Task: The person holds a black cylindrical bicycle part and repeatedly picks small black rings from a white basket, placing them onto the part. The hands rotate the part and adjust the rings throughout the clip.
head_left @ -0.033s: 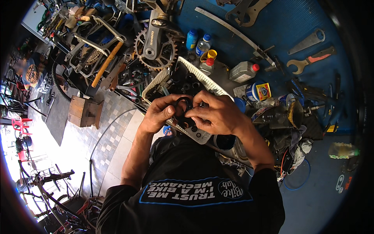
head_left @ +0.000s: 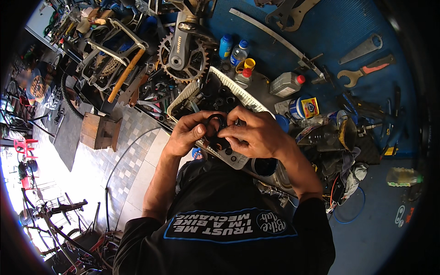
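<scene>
Between my two hands is a small black ring-shaped part (head_left: 215, 117), held over a cream plastic basket (head_left: 243, 97). My left hand (head_left: 189, 133) pinches its left side between thumb and fingers. From the right, my right hand (head_left: 256, 133) has its thumb and fingertips closed on the ring's other edge; the fingers partly hide it. Dark small parts (head_left: 222, 98), some of them round, lie in the basket beneath and beyond my hands. A black crank arm with a toothed chainring (head_left: 178, 59) hangs just past the basket's far left corner.
A blue bottle (head_left: 225, 46), a clear bottle (head_left: 239, 52) and a grey red-capped bottle (head_left: 286, 84) stand beyond the basket. An orange-handled hammer (head_left: 126, 75) and hand tools lie at left. Wrenches (head_left: 366, 68) hang on the blue wall. A wooden box (head_left: 98, 131) sits left.
</scene>
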Demonstrator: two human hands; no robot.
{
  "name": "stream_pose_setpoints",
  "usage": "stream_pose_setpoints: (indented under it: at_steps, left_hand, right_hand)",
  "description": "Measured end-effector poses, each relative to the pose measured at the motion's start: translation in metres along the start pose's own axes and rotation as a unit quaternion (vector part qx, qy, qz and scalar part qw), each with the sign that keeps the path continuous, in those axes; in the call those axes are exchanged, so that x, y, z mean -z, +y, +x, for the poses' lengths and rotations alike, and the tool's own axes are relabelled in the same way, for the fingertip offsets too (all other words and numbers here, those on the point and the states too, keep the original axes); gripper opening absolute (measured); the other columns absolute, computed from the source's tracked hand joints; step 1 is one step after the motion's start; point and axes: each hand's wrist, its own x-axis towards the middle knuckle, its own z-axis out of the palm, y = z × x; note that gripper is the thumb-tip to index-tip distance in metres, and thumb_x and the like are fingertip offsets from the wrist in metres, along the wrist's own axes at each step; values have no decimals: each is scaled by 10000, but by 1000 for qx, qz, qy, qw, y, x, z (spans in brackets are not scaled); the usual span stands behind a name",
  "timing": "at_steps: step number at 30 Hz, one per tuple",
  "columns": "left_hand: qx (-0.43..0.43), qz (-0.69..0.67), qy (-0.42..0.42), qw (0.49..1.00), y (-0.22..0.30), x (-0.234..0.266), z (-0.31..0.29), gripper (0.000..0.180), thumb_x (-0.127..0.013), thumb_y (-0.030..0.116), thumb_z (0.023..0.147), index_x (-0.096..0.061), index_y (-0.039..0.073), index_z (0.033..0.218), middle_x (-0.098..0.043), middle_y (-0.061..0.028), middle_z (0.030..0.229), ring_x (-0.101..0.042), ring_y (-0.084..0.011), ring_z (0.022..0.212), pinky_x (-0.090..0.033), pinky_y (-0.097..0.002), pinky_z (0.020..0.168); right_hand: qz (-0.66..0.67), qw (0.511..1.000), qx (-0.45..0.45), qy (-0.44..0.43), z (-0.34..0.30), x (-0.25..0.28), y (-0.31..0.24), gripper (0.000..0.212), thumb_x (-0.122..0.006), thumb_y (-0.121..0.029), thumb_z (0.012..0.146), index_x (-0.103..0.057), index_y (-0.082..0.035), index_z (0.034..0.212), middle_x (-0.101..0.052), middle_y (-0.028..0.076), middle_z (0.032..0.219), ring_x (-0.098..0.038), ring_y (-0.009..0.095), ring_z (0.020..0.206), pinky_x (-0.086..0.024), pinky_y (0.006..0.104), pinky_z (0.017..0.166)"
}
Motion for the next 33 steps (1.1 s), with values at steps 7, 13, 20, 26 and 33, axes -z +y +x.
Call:
stream_pose_setpoints:
  at_steps: [7,13,20,26,33]
  left_hand:
    - [-3,0,2,1000,2,0,4,963,-773,661,884,-572,-95,1445,-668,-85,975,-623,-129,757,-511,-247,578]
    - [4,2,4,1000,2,-1,4,981,-779,673,871,-572,-97,1443,-675,-89,987,-640,-133,775,-526,-246,588]
    - [6,7,1,1000,6,-1,2,978,-781,677,866,-580,-94,1433,-683,-89,1016,-647,-134,788,-536,-252,587]
    - [2,1,9,1000,5,-4,3,976,-783,674,865,-583,-102,1423,-673,-79,1001,-660,-135,793,-545,-250,590]
    - [-36,-39,-1,999,7,5,-3,854,-740,561,957,-547,-105,1456,-665,-55,1018,-659,-130,837,-582,-260,637]
  right_hand:
    - [-16,1000,5,11,3,7,1,258,-840,-111,780,-807,-169,1030,-635,-2,1018,-702,184,698,-590,342,636]
    - [-17,1000,4,-4,0,3,0,263,-841,-113,777,-807,-171,1032,-634,-2,1019,-701,178,709,-584,331,626]
    - [-16,999,-16,33,2,14,-3,265,-831,-108,789,-802,-172,1045,-629,0,1020,-700,175,730,-578,334,627]
    - [-4,1000,6,16,2,4,0,296,-822,-86,765,-797,-176,1046,-619,16,1018,-696,198,739,-577,348,641]
    - [18,987,-132,86,-4,14,19,182,-802,-102,842,-786,-144,1018,-665,46,995,-691,247,846,-573,383,759]
